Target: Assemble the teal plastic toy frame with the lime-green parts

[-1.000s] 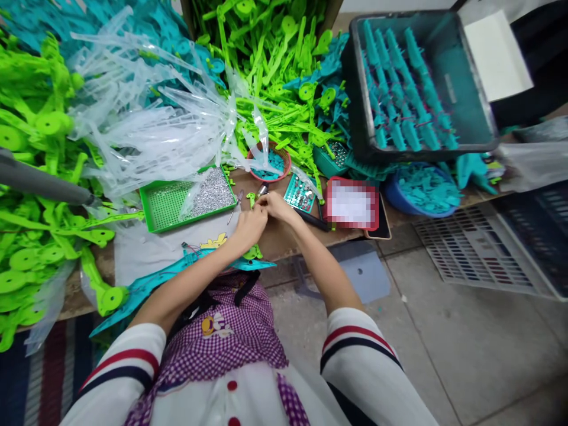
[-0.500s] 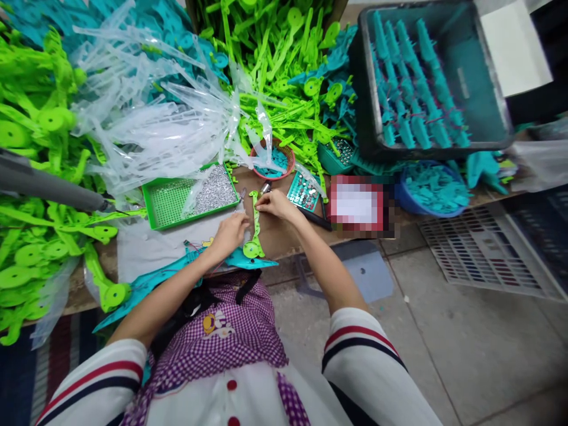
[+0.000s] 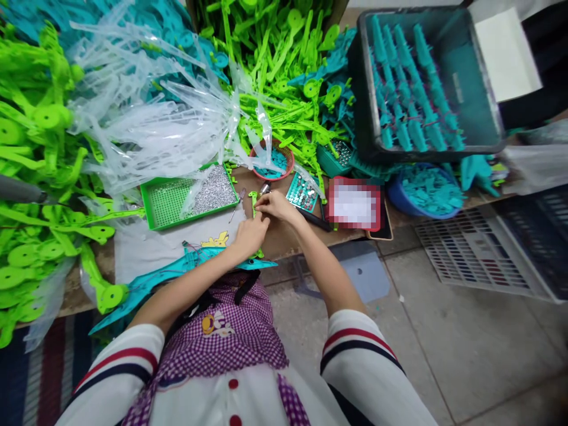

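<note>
A lime-green plastic part (image 3: 254, 200) lies upright in the view on the brown table, its lower end partly covered by my left hand (image 3: 252, 232). The fingers of my left hand are closed over this part, near my right fingertips; whatever they pinch is too small to make out. My right hand (image 3: 276, 205) is bent at the part's upper right side, fingers pressed together, contents hidden. Below my left wrist lies a teal plastic part (image 3: 173, 266) with thin wires. A small screwdriver-like tool (image 3: 237, 205) rests to the left of the green part.
A green tray (image 3: 153, 226) of small metal pieces is left of my hands. Beyond are a red basket (image 3: 290, 168), a teal tray of metal discs (image 3: 303, 192) and piled green, teal and clear parts. At right stand a red-framed object (image 3: 354, 204), blue bowl (image 3: 394, 204) and black bin (image 3: 497, 139).
My left hand has moved right, onto the green part and closer to my right hand, covering the part's lower half. My right hand has hardly moved.
</note>
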The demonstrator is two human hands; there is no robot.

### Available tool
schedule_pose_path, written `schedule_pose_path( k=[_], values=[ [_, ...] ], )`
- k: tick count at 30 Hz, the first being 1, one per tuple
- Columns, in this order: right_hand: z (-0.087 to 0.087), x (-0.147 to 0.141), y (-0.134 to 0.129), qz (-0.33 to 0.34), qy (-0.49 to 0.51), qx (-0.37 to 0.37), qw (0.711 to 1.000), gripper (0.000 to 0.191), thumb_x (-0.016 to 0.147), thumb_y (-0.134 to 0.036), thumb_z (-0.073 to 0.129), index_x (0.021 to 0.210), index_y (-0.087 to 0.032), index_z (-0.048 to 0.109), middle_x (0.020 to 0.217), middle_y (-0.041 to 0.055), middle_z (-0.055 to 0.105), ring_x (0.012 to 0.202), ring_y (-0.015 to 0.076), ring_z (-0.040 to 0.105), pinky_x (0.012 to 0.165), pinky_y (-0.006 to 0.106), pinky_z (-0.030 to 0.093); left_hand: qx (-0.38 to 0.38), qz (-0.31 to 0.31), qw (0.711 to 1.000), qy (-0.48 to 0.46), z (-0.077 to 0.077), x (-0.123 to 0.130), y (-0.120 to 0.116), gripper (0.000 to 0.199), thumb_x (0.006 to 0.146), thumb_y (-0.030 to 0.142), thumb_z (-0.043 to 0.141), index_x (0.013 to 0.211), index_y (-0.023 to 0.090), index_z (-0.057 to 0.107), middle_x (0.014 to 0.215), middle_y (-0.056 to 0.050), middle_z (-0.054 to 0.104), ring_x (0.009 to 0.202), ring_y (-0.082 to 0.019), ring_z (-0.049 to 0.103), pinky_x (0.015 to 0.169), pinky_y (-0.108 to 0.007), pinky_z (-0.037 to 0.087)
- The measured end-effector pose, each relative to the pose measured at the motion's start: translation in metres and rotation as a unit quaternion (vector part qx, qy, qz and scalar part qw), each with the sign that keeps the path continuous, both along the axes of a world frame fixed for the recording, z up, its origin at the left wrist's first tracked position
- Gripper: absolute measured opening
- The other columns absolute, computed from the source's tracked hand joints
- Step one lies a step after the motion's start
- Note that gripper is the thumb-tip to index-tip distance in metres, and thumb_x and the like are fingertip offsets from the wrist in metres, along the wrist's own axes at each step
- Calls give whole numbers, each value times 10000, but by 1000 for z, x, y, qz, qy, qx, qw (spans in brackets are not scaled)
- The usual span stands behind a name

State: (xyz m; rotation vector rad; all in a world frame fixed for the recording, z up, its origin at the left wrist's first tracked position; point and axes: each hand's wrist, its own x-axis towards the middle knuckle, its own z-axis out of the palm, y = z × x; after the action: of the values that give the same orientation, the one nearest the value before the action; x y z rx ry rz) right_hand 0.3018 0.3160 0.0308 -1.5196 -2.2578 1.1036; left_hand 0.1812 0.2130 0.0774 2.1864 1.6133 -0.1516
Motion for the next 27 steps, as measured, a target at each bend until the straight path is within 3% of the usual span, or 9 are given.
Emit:
schedule_pose_path(
  k=[2,6,9,12,18,27],
  values=[
    [1,0,-1,1,-6,-7,1000,133,743,-161,730,855,-183,798,830,28,781,778,148,702,734,207,477,-10,-19,999,24,1,1,-5,364,935,80,328,1198,125,575,1257,-179,531,997,-272,652,790,-396,538],
    [3,-1,-2,-3,-18,-19,1000,162,748,-162,730,894,-184,796,863,29,784,810,151,707,759,208,475,-1,-2,1000,16,-3,-6,-19,306,958,131,354,1153,128,590,1247,-182,495,1055,-278,620,805,-396,552],
    [4,-1,-3,-6,-17,-18,1000,156,747,-176,735,889,-189,796,860,25,783,812,150,705,755,208,474,3,1,1000,29,-4,-10,-26,355,951,103,347,1241,132,548,1226,-180,496,1044,-268,621,793,-384,560],
    [5,-1,-3,-6,-12,-19,1000,139,748,-188,736,872,-197,798,857,19,782,801,146,701,753,209,476,-2,-16,999,42,-2,-11,-27,420,938,73,340,1332,121,477,1181,-178,522,1028,-259,629,780,-370,561],
    [9,-1,-4,3,-23,-15,1000,143,755,-192,727,878,-200,799,859,19,782,798,146,699,764,213,473,-6,-43,998,53,3,-11,-21,346,949,95,319,1182,108,574,1158,-174,536,982,-253,655,761,-353,549],
    [12,-2,-14,-3,-56,16,998,173,790,-242,689,929,-219,790,880,21,774,815,155,686,717,222,448,-11,-22,998,52,5,-14,-25,366,945,80,351,1249,144,544,1159,-157,532,958,-241,664,764,-347,541]
  ],
)
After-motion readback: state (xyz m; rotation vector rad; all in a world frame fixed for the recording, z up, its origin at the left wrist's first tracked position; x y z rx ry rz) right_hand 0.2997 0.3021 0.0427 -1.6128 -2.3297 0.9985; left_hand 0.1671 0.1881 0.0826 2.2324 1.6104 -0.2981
